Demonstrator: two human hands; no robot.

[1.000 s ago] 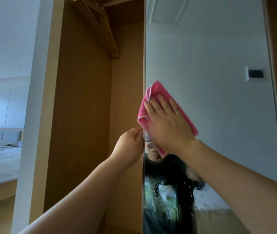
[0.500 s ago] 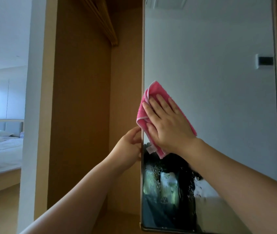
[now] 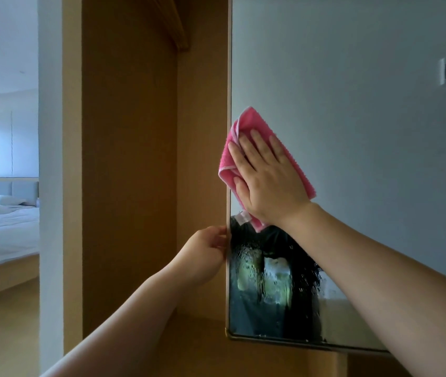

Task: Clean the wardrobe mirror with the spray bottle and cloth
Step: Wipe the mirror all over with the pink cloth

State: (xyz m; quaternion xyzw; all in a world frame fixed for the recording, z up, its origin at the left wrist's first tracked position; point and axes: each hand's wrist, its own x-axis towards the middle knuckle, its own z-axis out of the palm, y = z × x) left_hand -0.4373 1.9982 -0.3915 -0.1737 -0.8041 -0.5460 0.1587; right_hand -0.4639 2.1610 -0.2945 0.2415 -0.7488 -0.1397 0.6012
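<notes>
— What is your right hand doing?

— My right hand lies flat, fingers straight and slightly spread, pressing the cloth against the mirror close to its left edge. It grips nothing; the palm alone pins the cloth.

— And the other one?

— My left hand is curled onto that same edge lower down, steadying the door.

— Anything different from a second ago?

— Little on the glass itself. The cloth has barely shifted. My view has dropped, though, so the mirror's bottom frame now shows, and the reflected wall has slid sideways, so I think the door has swung a bit.

— What does that mean for the job?

— The droplets just under my palm are still unwiped, down to the bottom corner. I judge most of the wiping is still ahead.

— How does it all feel?

— The cloth is pink, nubbly and folded double, with a pale stitched hem and a small white tag at its lower corner. The glass is smooth and hard, beaded with wet. The wardrobe beside it is matt wood panel.

— The spray bottle?

— Not in sight. A bed shows far left.
</notes>
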